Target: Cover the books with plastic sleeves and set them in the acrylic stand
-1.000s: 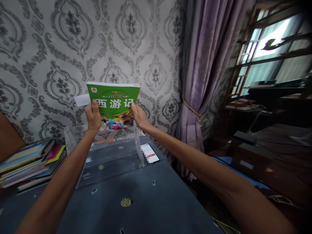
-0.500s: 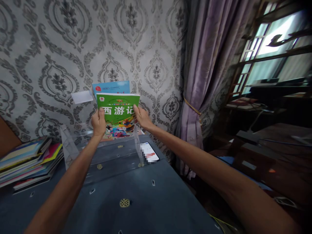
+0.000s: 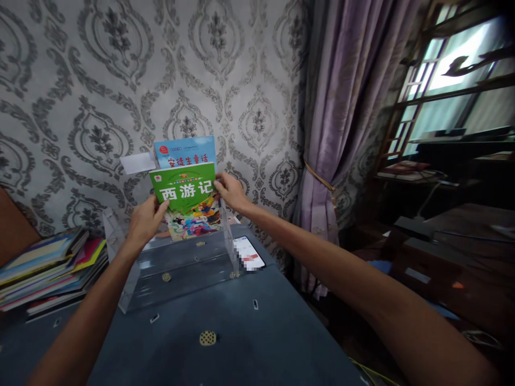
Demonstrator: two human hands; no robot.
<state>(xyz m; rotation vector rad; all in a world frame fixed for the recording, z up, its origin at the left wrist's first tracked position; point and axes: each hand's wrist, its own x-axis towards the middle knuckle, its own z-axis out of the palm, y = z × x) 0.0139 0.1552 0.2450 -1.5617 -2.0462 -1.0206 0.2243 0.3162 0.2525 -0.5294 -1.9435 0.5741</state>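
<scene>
On the worktop (image 3: pixel 261 343) stands a clear rack (image 3: pixel 229 247). At its far side, left hand (image 3: pixel 145 221) and right hand (image 3: pixel 232 192) grasp the green book (image 3: pixel 193 206) by its edges (cover facing the camera), before the blue book (image 3: pixel 187 151).

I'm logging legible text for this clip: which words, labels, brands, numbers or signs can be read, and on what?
"西游记": green book
"安徒生童话": blue book behind it
Too small: emblems and fine print on both covers
Pixelated or too small: phone screen
Nothing readable: stacked books
</scene>
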